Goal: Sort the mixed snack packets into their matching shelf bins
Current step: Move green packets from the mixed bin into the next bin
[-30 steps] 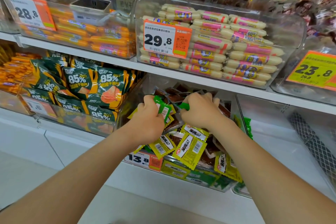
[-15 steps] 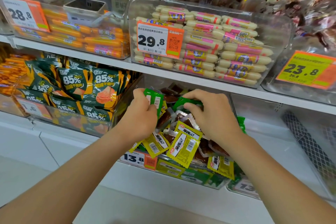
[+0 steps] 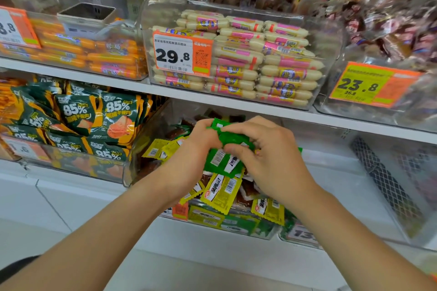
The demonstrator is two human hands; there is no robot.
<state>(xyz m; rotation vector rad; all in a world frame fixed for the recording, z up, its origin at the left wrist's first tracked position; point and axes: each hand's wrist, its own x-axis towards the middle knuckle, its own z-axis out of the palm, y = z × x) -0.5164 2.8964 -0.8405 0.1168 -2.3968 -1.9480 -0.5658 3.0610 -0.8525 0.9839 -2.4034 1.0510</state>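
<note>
Both hands are meeting over the clear bin [image 3: 136, 160] on the lower shelf, just below the middle of the view. The left hand [image 3: 189, 149] is curling its fingers around a small bunch of green packets [image 3: 227, 137], gripping them from the nine o'clock side. The right hand [image 3: 267, 156] is closing in from three o'clock, its bent fingertips pinching the same bunch, so the green packets are sitting between the two hands, raised just above the pile in the bin. Under the hands, at six o'clock, yellow packets [image 3: 220, 194] are lying jumbled with brown-windowed ones, and more green ones are showing through the bin's front wall. At twelve o'clock from the hands, on the upper shelf [image 3: 118, 82], a clear tub is holding stacked white-and-pink sausages [image 3: 248, 59] behind a price tag [image 3: 182, 54] reading 29.8. At ten o'clock, orange sausages [image 3: 94, 54] are filling a neighbouring tub. At nine o'clock, dark green pouches [image 3: 94, 120] marked 85% are leaning in their own bin. At three o'clock, a dark mesh liner [image 3: 383, 179] is lying in another clear bin, well apart from the hands.
</note>
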